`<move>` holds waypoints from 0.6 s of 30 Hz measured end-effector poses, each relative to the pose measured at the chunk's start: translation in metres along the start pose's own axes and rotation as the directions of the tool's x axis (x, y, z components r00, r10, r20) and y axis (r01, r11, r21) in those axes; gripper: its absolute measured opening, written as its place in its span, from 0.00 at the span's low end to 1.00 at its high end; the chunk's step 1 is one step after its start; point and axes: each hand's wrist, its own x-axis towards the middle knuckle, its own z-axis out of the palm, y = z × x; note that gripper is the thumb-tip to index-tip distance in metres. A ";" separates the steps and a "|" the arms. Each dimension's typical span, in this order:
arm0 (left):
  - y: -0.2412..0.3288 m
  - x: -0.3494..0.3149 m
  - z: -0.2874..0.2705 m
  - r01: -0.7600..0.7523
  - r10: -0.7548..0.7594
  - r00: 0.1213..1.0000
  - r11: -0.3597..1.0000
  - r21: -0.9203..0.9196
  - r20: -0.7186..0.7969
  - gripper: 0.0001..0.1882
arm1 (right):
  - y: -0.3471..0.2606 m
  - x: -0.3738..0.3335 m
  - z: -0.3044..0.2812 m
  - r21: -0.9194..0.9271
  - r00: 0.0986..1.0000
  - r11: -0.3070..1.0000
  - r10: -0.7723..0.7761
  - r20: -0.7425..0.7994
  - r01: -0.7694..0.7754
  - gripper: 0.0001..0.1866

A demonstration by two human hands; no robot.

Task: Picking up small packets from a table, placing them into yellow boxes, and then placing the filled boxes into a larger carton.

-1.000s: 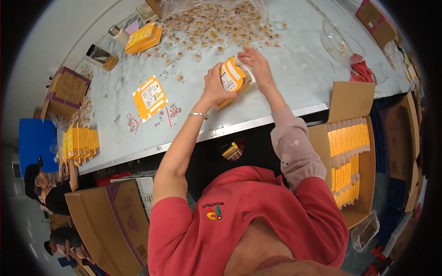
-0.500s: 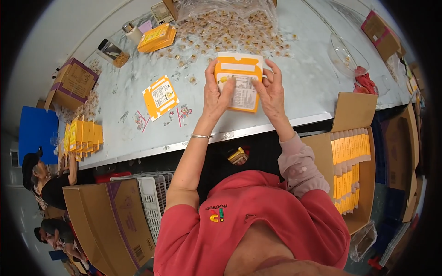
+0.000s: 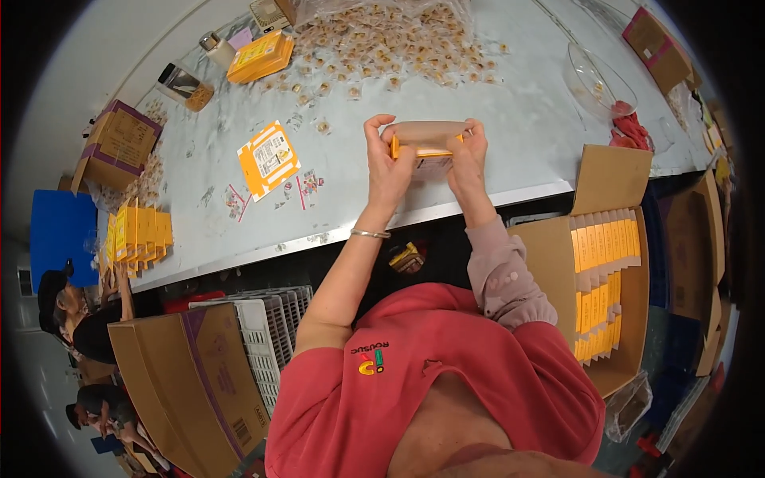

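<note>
Between my two hands, above the table's front part, is a small yellow and white cardboard box (image 3: 433, 149), its end flap standing up toward the far side. My left hand (image 3: 388, 163) grips the box's left edge, thumb on the near face. The right edge is pinched by my right hand (image 3: 468, 157) in the same way. Whether anything lies inside the box cannot be seen. To the left, a flattened yellow box (image 3: 269, 162) lies on the table beside small printed plastic sachets (image 3: 311, 185). Many small clear-wrapped pieces (image 3: 390, 48) are heaped beyond my hands.
An open carton (image 3: 629, 319) packed with rows of yellow boxes stands at my right. A closed carton (image 3: 159, 390) and a white plastic crate (image 3: 259, 350) are at my left. A yellow stack (image 3: 260, 56), a jar (image 3: 186, 88) and a clear bowl (image 3: 598, 80) sit farther back.
The box has tipped, so its printed face is foreshortened and its top end with the flap now shows. Both hands have shifted their grip to its sides.
</note>
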 end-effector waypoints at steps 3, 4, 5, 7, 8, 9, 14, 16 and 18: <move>-0.026 -0.009 -0.025 -0.163 0.132 0.973 0.973 0.163 0.188 0.28 | -0.007 0.008 -0.024 0.034 0.974 0.999 0.010 0.228 -0.018 0.10; -0.036 -0.013 -0.033 -0.024 -0.005 0.975 0.991 0.128 0.224 0.28 | -0.013 0.008 -0.026 -0.045 0.941 0.993 0.114 0.318 -0.106 0.13; -0.037 -0.016 -0.034 0.118 -0.140 0.952 0.988 0.097 0.271 0.28 | -0.018 0.006 -0.029 -0.130 0.895 0.975 0.218 0.390 -0.181 0.18; -0.043 -0.021 -0.029 0.075 -0.082 0.968 0.996 0.040 0.238 0.27 | -0.007 -0.009 -0.027 -0.163 0.910 0.969 0.232 0.344 -0.185 0.25; -0.039 -0.021 -0.027 0.028 -0.045 0.979 0.996 0.084 0.200 0.28 | -0.003 -0.017 -0.023 -0.195 0.920 0.962 0.247 0.305 -0.194 0.31; -0.035 -0.021 -0.025 -0.017 -0.004 0.987 0.991 0.130 0.164 0.30 | -0.004 -0.021 -0.022 -0.195 0.921 0.962 0.246 0.303 -0.192 0.31; -0.011 -0.019 -0.025 -0.170 0.126 0.973 0.957 0.233 0.191 0.27 | -0.019 -0.020 -0.018 -0.120 0.917 0.969 0.243 0.317 -0.216 0.29; -0.008 -0.019 -0.030 -0.209 0.168 0.971 0.941 0.265 0.172 0.27 | -0.041 -0.006 -0.020 -0.332 0.948 0.943 0.108 0.299 -0.003 0.24; -0.006 -0.018 -0.031 -0.355 0.314 0.934 0.779 0.517 0.170 0.25 | -0.055 0.009 -0.021 -0.527 0.950 0.816 -0.078 0.303 0.235 0.15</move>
